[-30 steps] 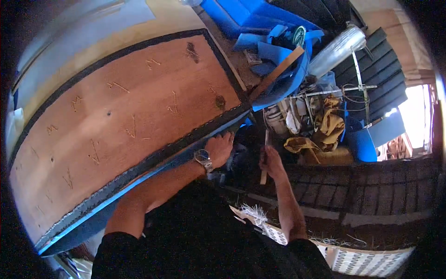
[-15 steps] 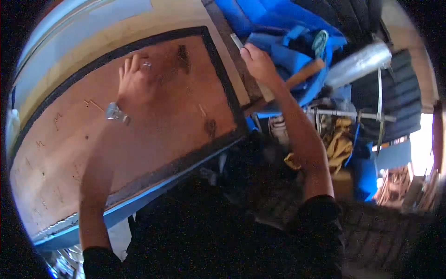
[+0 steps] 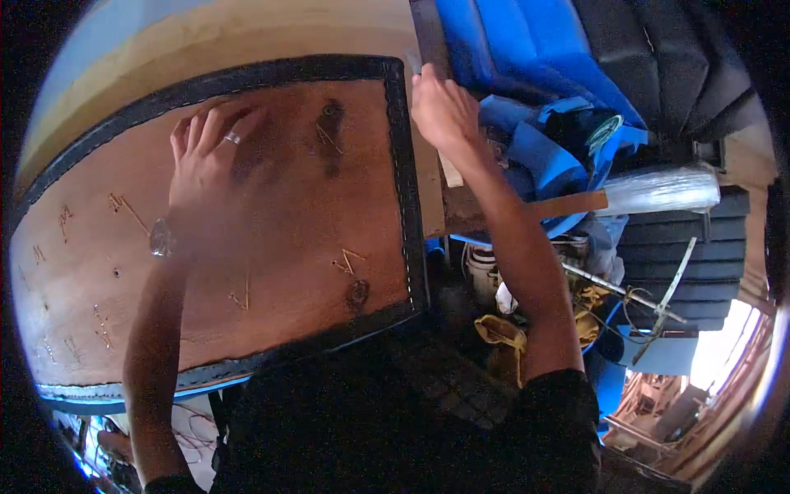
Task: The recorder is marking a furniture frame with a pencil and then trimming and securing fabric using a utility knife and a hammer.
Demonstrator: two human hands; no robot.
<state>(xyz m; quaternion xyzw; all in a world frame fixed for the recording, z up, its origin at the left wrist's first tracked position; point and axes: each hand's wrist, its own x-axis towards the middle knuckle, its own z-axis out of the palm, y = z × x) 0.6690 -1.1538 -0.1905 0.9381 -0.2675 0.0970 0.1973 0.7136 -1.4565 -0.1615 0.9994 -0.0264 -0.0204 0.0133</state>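
Bright light comes through an opening (image 3: pixel 724 342) at the far right, and blue padded upholstery (image 3: pixel 518 49) and black padded upholstery (image 3: pixel 658 49) fill the upper right. In front of me lies a wide reddish-brown panel (image 3: pixel 296 222), its curved outline edged by a black border (image 3: pixel 403 189). Zigzag stitches (image 3: pixel 347 262) of tan thread dot its face, along with two dark smudges. My left hand (image 3: pixel 202 156) is over the upper middle of this panel, fingers slightly bent and gripping nothing I can see; I cannot tell how firmly it touches. A ring (image 3: pixel 233 138) and a metal wristwatch (image 3: pixel 161 237) are on that side. Well apart from it, my right hand (image 3: pixel 444 111) is closed around a narrow tool, just beyond the panel's right edge; the tool's pale wooden end (image 3: pixel 451 171) shows below my palm. Past my right forearm are a brown wooden strip (image 3: pixel 580 202), a shiny wrapped roll (image 3: pixel 662 191) and a mustard cloth (image 3: pixel 500 331).
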